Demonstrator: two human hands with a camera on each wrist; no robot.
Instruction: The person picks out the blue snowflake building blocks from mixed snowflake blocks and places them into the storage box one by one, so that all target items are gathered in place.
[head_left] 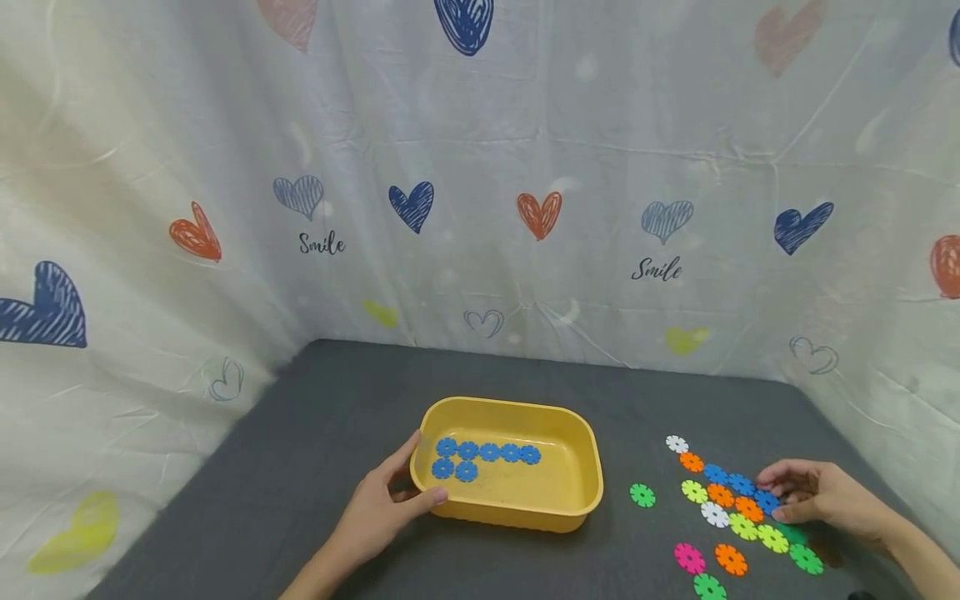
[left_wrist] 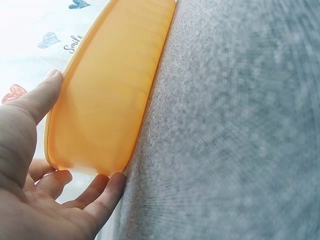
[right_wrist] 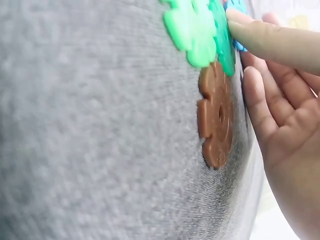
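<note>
My left hand [head_left: 378, 508] grips the left end of a yellow plastic basin [head_left: 525, 510], its thumb at the front rim and fingers round the end wall. Inside lie several blue notched plastic discs [head_left: 489, 452] in two rows, toward the left. At the right, my right hand [head_left: 828, 496] pinches a blue disc [head_left: 767, 502] at the edge of a group of coloured discs. Two more blue discs [head_left: 741, 484] lie just left of it. Under the hand are a dark green disc [right_wrist: 223, 37] and a brown disc [right_wrist: 216, 117], both partly covered in the head view.
Orange [head_left: 720, 495], yellow [head_left: 742, 526], white [head_left: 715, 514] and green discs [head_left: 806, 559] make up the group on the dark grey table [head_left: 360, 375]. A lone green disc [head_left: 642, 495] lies nearer the basin. A pink disc [head_left: 689, 558] is toward the front. Behind hangs a heart-patterned curtain [head_left: 480, 275].
</note>
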